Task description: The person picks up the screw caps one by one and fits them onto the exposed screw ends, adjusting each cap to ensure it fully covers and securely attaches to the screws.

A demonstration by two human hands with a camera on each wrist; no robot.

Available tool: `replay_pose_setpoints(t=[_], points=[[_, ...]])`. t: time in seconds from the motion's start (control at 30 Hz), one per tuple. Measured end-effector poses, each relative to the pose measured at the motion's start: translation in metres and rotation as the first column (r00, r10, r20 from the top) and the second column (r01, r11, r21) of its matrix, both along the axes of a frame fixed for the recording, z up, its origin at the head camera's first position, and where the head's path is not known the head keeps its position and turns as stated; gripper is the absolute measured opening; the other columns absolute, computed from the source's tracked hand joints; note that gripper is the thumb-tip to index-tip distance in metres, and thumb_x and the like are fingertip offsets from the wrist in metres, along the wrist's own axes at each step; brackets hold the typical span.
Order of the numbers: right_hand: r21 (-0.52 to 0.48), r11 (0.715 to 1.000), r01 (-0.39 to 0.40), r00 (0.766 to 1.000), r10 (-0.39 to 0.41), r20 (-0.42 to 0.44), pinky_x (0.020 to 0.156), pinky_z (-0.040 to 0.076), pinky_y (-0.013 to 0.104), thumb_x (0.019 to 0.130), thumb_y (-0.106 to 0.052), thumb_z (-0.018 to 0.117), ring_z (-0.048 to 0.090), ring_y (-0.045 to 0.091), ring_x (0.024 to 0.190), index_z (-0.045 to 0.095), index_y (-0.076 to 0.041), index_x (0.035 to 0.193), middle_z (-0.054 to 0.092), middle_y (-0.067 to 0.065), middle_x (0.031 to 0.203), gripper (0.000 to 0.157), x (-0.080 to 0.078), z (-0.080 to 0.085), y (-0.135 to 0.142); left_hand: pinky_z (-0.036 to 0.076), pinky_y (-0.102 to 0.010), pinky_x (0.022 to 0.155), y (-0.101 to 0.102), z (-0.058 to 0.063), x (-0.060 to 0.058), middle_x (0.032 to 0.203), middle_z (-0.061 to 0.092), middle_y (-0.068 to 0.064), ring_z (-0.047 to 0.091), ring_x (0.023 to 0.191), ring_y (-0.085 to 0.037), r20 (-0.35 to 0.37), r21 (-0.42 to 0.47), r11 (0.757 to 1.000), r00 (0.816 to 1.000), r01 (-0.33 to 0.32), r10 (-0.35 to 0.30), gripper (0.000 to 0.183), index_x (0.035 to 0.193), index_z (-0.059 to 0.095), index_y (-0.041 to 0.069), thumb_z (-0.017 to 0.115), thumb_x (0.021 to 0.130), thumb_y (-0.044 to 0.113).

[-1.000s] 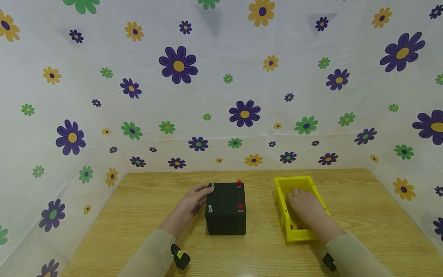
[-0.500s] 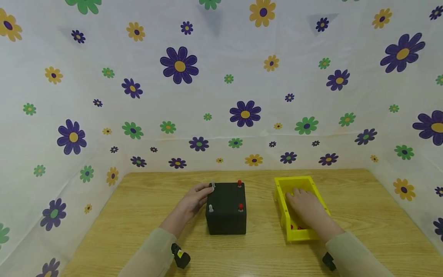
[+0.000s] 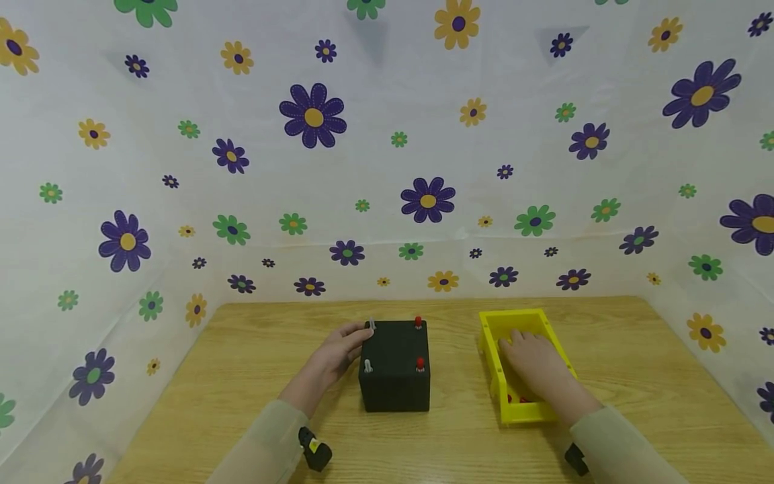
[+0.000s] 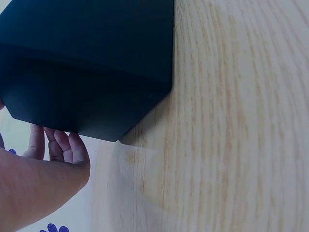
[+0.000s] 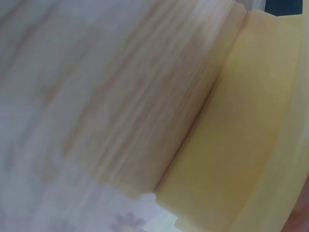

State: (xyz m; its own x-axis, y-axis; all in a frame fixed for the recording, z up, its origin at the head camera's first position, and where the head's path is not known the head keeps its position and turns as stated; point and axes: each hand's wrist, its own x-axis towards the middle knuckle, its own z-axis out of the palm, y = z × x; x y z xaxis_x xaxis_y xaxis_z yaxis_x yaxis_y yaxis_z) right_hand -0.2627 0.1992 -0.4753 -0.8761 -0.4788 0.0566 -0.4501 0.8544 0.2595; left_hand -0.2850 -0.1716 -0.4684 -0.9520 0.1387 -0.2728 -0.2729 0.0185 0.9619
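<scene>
A black box (image 3: 394, 366) stands on the table with small upright metal posts on its top corners. The two left posts (image 3: 367, 365) are bare silver; both right ones wear red caps (image 3: 420, 363). My left hand (image 3: 336, 351) rests against the box's left side near the back corner, its thumb by the rear silver post. In the left wrist view, its fingers (image 4: 77, 149) lie along the box's side. My right hand (image 3: 532, 359) reaches down into a yellow bin (image 3: 503, 386), where small red pieces (image 3: 523, 399) lie. Its fingertips are hidden, so I cannot tell what they hold.
The wood-grain table (image 3: 272, 376) runs back to a white curtain (image 3: 254, 195) printed with flowers, which also encloses both sides. A gap of bare tabletop separates the box from the bin. Black wrist cameras (image 3: 316, 449) sit under the sleeves.
</scene>
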Motion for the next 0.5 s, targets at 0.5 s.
replay_pose_setpoints(t=[0.5], points=[[0.0, 0.999, -0.044, 0.999, 0.044, -0.024, 0.078, 0.06, 0.039, 0.089, -0.005, 0.086, 0.053, 0.023, 0.078, 0.061, -0.006, 0.106, 0.056, 0.01, 0.091, 0.03, 0.0017, 0.01, -0.0018, 0.03, -0.056, 0.13, -0.0004, -0.0015, 0.0007, 0.13, 0.069, -0.008, 0.068, 0.107, -0.014, -0.008, 0.006, 1.0, 1.0, 0.01, -0.01, 0.043, 0.144, 0.055, -0.004, 0.061, 0.107, 0.019]])
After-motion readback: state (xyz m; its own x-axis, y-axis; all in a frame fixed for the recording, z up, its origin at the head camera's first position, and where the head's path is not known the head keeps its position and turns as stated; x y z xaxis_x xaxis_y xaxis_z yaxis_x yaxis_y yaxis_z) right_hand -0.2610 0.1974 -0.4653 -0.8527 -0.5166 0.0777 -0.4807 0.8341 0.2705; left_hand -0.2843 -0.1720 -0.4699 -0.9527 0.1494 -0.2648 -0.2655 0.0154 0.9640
